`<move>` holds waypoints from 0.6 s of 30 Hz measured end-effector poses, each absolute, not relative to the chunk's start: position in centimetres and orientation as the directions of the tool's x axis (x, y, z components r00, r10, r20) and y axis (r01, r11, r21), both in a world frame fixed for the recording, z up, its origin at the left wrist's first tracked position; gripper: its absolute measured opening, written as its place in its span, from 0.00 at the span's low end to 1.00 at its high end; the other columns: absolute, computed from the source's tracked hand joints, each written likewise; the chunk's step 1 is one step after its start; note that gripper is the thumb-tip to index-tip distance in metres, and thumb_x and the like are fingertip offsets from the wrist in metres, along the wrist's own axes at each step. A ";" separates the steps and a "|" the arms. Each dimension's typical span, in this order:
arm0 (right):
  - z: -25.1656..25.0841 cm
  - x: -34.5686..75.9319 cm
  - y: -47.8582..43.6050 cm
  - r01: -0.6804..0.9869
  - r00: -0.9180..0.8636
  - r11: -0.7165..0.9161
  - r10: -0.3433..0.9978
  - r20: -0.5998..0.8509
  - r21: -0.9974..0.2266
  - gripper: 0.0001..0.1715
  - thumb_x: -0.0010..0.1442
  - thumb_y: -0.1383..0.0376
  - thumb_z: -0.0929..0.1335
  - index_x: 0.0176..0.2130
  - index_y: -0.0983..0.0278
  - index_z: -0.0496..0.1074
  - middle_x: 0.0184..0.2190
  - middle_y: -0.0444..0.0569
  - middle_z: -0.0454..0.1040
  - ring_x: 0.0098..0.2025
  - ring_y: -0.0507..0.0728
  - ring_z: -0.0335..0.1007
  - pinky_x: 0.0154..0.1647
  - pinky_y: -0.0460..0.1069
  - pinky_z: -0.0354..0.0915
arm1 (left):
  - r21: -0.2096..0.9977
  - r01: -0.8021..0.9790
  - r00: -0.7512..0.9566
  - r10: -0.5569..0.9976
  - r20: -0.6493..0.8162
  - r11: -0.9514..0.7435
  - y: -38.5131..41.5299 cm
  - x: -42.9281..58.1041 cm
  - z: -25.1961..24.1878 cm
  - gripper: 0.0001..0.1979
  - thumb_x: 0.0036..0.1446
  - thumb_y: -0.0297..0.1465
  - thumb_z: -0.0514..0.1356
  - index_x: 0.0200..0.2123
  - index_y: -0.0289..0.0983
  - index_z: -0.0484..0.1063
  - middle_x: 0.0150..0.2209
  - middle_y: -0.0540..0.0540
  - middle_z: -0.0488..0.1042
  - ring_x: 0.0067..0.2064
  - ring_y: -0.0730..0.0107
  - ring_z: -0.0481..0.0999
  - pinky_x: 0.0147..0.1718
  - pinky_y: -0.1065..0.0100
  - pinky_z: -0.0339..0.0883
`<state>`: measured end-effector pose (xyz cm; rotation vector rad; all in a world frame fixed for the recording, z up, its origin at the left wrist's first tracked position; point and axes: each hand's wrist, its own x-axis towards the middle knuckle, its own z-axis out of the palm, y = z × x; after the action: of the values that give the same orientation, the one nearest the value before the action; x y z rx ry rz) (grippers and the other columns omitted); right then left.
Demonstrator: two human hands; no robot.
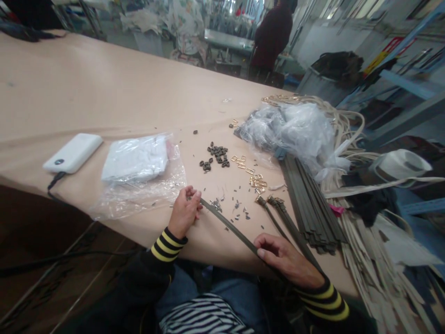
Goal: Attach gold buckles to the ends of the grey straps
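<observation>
A narrow olive-green strap stretches between my two hands over the near edge of the table. Its far end is pinched in the fingers of my left hand. My right hand is closed around it lower down, and the strap runs on below the palm. Just beyond my left hand lie small metal pieces, scattered loosely. Farther back are a pile of small dark loops and several gold buckles. Near my right hand lie straps with gold buckles fitted.
Many flat olive straps lie stacked at the right, beside a clear plastic bag and bundles of beige straps. To the left are a wrapped white packet and a white power bank with a cable. A person is in the background.
</observation>
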<state>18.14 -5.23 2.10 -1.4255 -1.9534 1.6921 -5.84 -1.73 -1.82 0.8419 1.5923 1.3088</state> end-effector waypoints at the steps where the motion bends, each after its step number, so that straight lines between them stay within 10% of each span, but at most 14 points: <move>1: 2.1 18.3 -5.3 0.530 -0.516 -0.118 0.740 -0.430 -0.840 0.08 0.52 0.62 0.60 0.28 0.65 0.61 0.22 0.41 0.58 0.26 0.50 0.53 0.27 0.46 0.52 | 0.977 -0.023 -0.373 0.905 -0.204 0.210 -1.7 -5.9 -1.9 0.19 0.47 0.36 0.57 0.41 0.34 0.58 0.33 0.47 0.65 0.22 0.79 0.68 0.09 0.80 0.58; 7: 1.8 19.1 -5.9 0.549 -0.520 -0.147 0.711 -0.474 -0.823 0.07 0.53 0.63 0.61 0.28 0.65 0.61 0.22 0.41 0.57 0.25 0.49 0.53 0.26 0.45 0.52 | 0.976 -0.023 -0.204 0.955 -0.216 0.216 -2.2 -5.8 -1.2 0.09 0.50 0.35 0.54 0.28 0.34 0.62 0.15 0.57 0.61 0.11 0.86 0.54 0.08 0.81 0.49; 18: -0.1 13.0 -4.5 0.152 -0.488 -0.421 0.755 -0.439 -0.894 0.14 0.50 0.58 0.64 0.31 0.65 0.59 0.24 0.44 0.70 0.22 0.48 0.66 0.24 0.44 0.60 | 0.974 0.070 0.004 0.977 -0.215 0.214 -4.5 -1.8 -1.2 0.07 0.50 0.34 0.54 0.25 0.36 0.62 0.12 0.58 0.62 0.11 0.82 0.57 0.10 0.79 0.51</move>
<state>12.98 -4.48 -0.09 -1.2744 -1.3710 1.9626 -1.79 -4.48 -1.21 1.1023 1.3453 1.0064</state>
